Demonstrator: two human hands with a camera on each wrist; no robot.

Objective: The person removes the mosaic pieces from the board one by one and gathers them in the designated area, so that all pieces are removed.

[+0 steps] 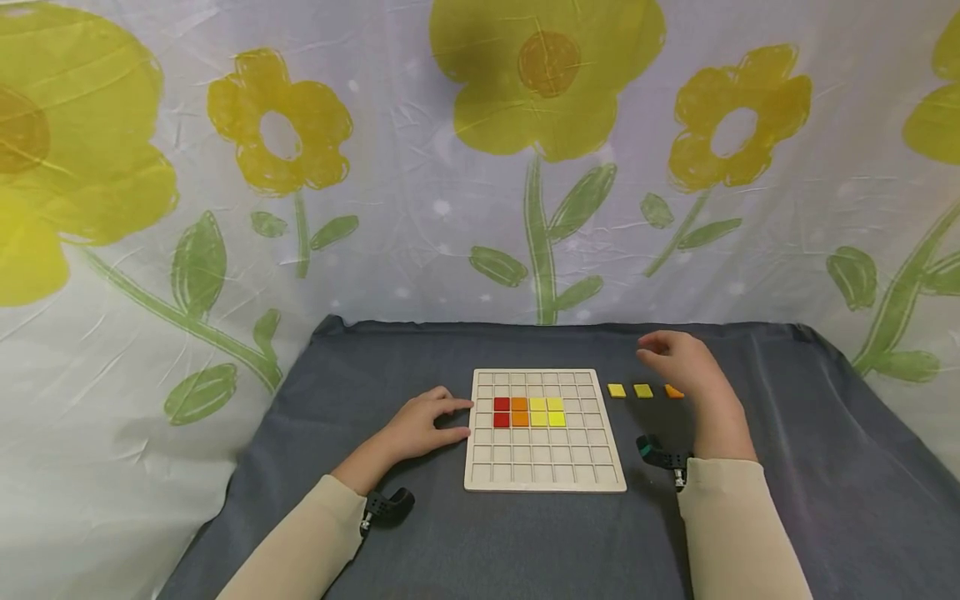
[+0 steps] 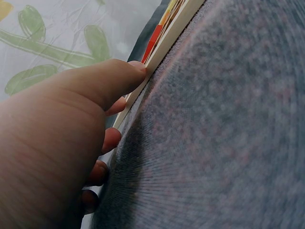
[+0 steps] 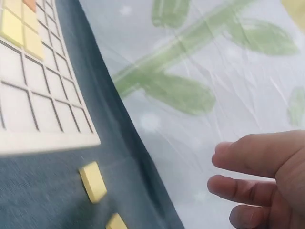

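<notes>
A square wooden grid board (image 1: 534, 455) lies on the dark cloth. Two red tiles (image 1: 502, 412), two orange tiles (image 1: 520, 412) and several yellow tiles (image 1: 547, 412) fill a two-row block of its cells. My left hand (image 1: 420, 425) touches the board's left edge with thumb and index fingertips, fingers extended. To the right of the board, my right hand (image 1: 684, 364) hovers above the cloth with fingers loosely bent. Nothing shows between its fingertips in the right wrist view. Below it is an orange tile (image 1: 672, 392), partly hidden by the hand.
Two loose yellow tiles, one nearer the board (image 1: 617, 391) and one farther right (image 1: 642, 391), line up with the orange one. Dark cloth (image 1: 510, 542) covers the table. A flower-printed curtain (image 1: 405, 208) hangs behind. Each wrist wears a black camera mount.
</notes>
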